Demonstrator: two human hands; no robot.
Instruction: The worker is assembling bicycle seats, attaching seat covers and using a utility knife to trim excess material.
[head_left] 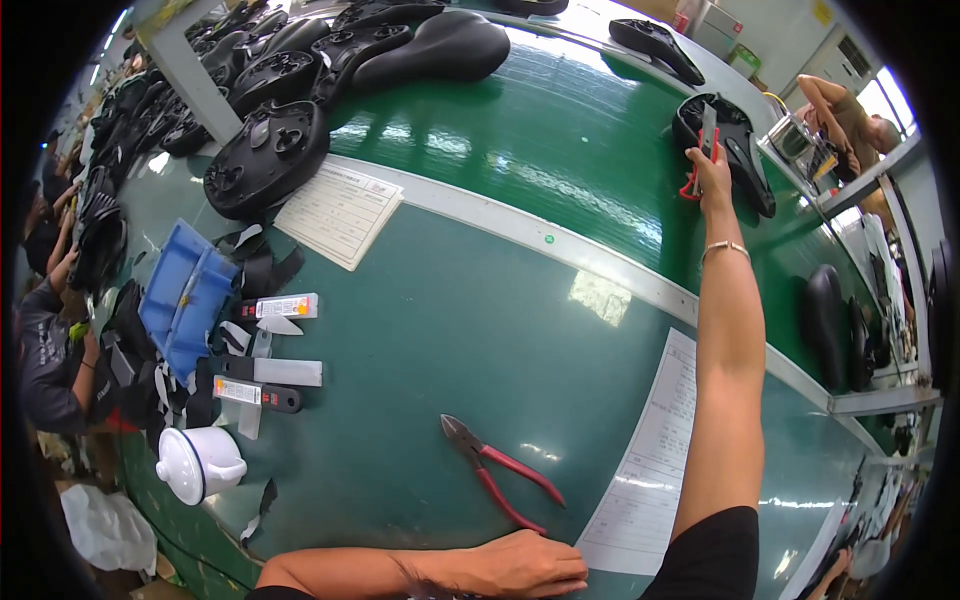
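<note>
Right hand (712,175) grips red-handled tool (709,125) over bicycle saddle (748,152), 2 o'clock, upturned presumably for underside access. Left hand (525,568) curled at 6, beside diagonal cutters (484,453); I can't tell if empty.

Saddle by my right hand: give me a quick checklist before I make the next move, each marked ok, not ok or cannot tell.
1. Red-handled tool gripped in the right hand: ok.
2. Tool touching the saddle: cannot tell; they overlap from this view.
3. Saddle resting on the green belt-like surface, underside showing: ok.
4. Left hand away from the saddle: ok; it rests at the near edge of the table.
5. Pliers on the table clear of the left hand: cannot tell; one handle ends right beside it.
6. Paper sheet fully visible: not ok; the right arm covers part.
</note>
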